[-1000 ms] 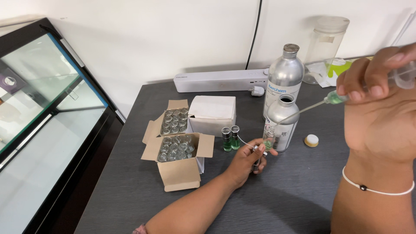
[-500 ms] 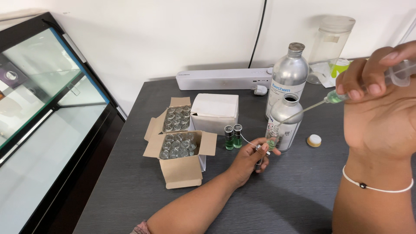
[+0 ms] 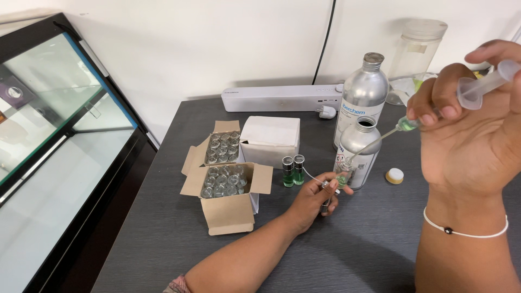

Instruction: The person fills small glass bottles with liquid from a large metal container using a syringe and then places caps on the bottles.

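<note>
Two open cardboard boxes packed with small clear glass vials (image 3: 223, 182) sit on the dark grey tabletop (image 3: 163, 239), one behind the other, with a closed white carton (image 3: 270, 138) just beside them. Two small capped vials of green liquid (image 3: 293, 171) stand upright between the carton and the left hand (image 3: 317, 196). Behind that hand stand a short open-necked aluminium bottle (image 3: 362, 146) and a taller capped aluminium bottle (image 3: 362, 95); the short one partly blocks the line from syringe to vial. A small cream-coloured round cap (image 3: 394, 175) lies on the table, near the short bottle. A long white bar-shaped device (image 3: 282, 99) lies along the wall, and a clear glass jar (image 3: 418, 54) stands at the far right. A glass display cabinet (image 3: 49, 135) flanks the table on the left.

Left hand — closed around a small clear vial holding a little green liquid (image 3: 342, 178), kept upright just above the tabletop, touching the front of the short bottle or very near it.

Right hand (image 3: 469, 135) — raised close to the camera, gripping a clear plastic syringe (image 3: 480, 87) between fingers and thumb. Its green hub meets a long thin needle (image 3: 374, 142) that slopes down to the vial's mouth. A thin white cord bracelet circles the right wrist.
</note>
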